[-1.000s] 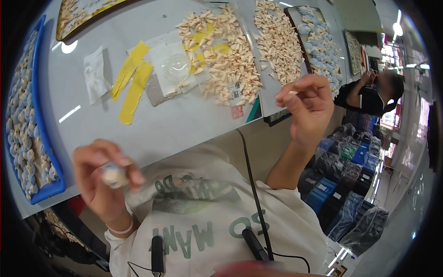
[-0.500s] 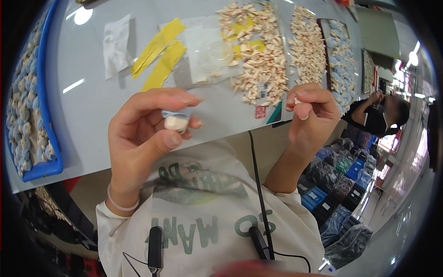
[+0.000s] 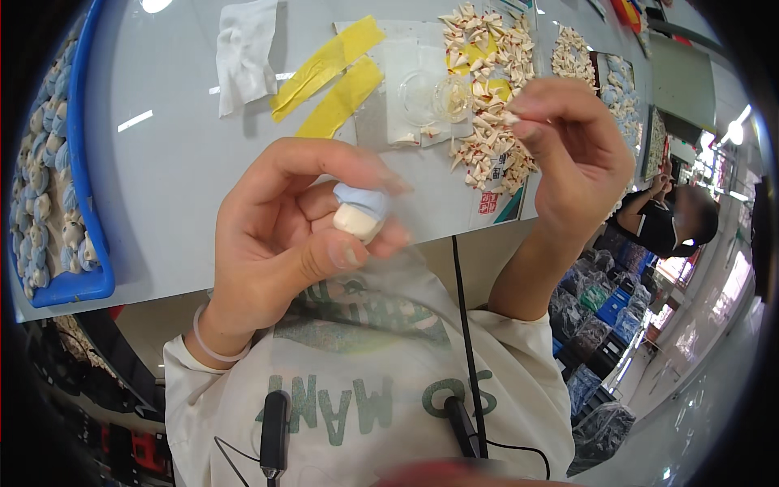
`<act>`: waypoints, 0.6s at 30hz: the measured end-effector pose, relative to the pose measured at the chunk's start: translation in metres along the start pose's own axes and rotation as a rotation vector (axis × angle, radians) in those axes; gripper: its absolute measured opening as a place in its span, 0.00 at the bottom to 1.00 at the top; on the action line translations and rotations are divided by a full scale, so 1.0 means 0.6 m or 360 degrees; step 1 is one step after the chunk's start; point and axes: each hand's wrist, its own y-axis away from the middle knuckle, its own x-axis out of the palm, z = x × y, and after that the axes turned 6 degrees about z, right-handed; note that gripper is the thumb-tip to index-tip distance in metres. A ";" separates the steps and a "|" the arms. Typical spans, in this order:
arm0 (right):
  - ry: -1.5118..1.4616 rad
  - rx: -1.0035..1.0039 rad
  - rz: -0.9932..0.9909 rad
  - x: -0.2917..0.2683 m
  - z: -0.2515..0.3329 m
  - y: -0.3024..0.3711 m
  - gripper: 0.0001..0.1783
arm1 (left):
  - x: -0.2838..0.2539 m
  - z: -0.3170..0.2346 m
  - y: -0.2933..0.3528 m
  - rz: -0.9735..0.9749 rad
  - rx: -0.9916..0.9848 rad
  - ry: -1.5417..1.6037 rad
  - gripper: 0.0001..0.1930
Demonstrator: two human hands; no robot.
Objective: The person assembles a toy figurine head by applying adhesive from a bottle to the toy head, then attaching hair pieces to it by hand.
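Note:
My left hand [image 3: 272, 231] is closed around a small rounded figure piece [image 3: 359, 217], pale blue on top and cream below, gripped between thumb and fingers. Up and to the right, my right hand [image 3: 580, 150] pinches a tiny whitish piece [image 3: 510, 118] between thumb and forefinger. Behind those fingertips spreads a pile of small cream pointed pieces [image 3: 484, 150] with reddish edges. To its left, a clear round dish [image 3: 452, 99] rests on a white sheet [image 3: 395, 122], with a few loose pointed pieces nearby.
A blue tray [image 3: 96, 272] full of blue-and-cream pieces stands at the left. Yellow tape strips [image 3: 329, 65] and a white cloth [image 3: 246, 57] lie on the table. Farther right are another cream pile [image 3: 573, 57] and a dark tray of blue pieces [image 3: 618, 93]. A person [image 3: 661, 215] sits beyond.
The view has shifted, so the table's things sit farther right and higher. My right hand has moved up to the cream pile, still pinching. My left hand keeps the blue-and-cream piece, now turned slightly.

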 end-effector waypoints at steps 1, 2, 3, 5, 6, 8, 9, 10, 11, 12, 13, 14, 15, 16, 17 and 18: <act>0.0002 0.0005 0.0005 0.001 -0.001 -0.009 0.09 | 0.003 -0.002 0.000 -0.0104 -0.0094 -0.0081 0.25; 0.0193 -0.0049 0.0194 0.002 -0.002 -0.017 0.09 | 0.003 0.001 -0.002 -0.0109 -0.0095 -0.0074 0.25; 0.0379 -0.0105 0.0387 0.005 -0.001 -0.023 0.09 | 0.002 0.004 -0.003 -0.0111 -0.0038 -0.0116 0.25; 0.0535 -0.0110 0.0409 0.014 0.004 -0.032 0.09 | -0.005 0.006 -0.004 -0.0127 0.0020 -0.0151 0.25; 0.0702 -0.0114 0.0414 0.016 0.009 -0.036 0.09 | -0.008 0.006 -0.004 -0.0054 0.0059 -0.0233 0.25; 0.0811 -0.0100 0.0454 0.015 0.032 -0.039 0.09 | -0.007 0.006 -0.002 0.0016 0.0094 -0.0305 0.24; 0.0910 -0.0106 0.0490 0.017 0.037 -0.041 0.09 | -0.004 0.009 -0.003 -0.0016 0.0127 -0.0299 0.22; 0.0905 -0.0108 0.0500 0.024 0.037 -0.044 0.09 | -0.002 0.010 -0.003 -0.0047 0.0160 -0.0294 0.21; 0.0886 -0.0117 0.0488 0.034 0.037 -0.047 0.10 | -0.004 0.010 -0.003 -0.0056 0.0163 -0.0292 0.21; 0.0873 -0.0123 0.0474 0.039 0.038 -0.047 0.10 | -0.004 0.010 -0.003 -0.0030 0.0166 -0.0253 0.20; 0.0873 -0.0123 0.0480 0.036 0.034 -0.048 0.10 | -0.004 0.010 -0.003 -0.0003 0.0169 -0.0215 0.19; 0.0931 -0.0166 0.0439 0.027 0.026 -0.051 0.10 | -0.001 0.010 -0.002 -0.0007 0.0171 -0.0211 0.19; 0.0988 -0.0212 0.0394 0.022 0.020 -0.054 0.10 | 0.000 0.009 -0.003 -0.0009 0.0143 -0.0206 0.18; 0.0987 -0.0215 0.0396 0.019 0.023 -0.053 0.10 | 0.000 0.009 -0.004 -0.0011 0.0115 -0.0201 0.17; 0.1057 -0.0184 0.0468 0.018 0.029 -0.051 0.10 | -0.007 0.007 -0.003 -0.0013 0.0117 -0.0202 0.17; 0.1128 -0.0149 0.0538 0.017 0.035 -0.048 0.10 | -0.016 0.005 0.001 0.0092 0.0073 -0.0226 0.17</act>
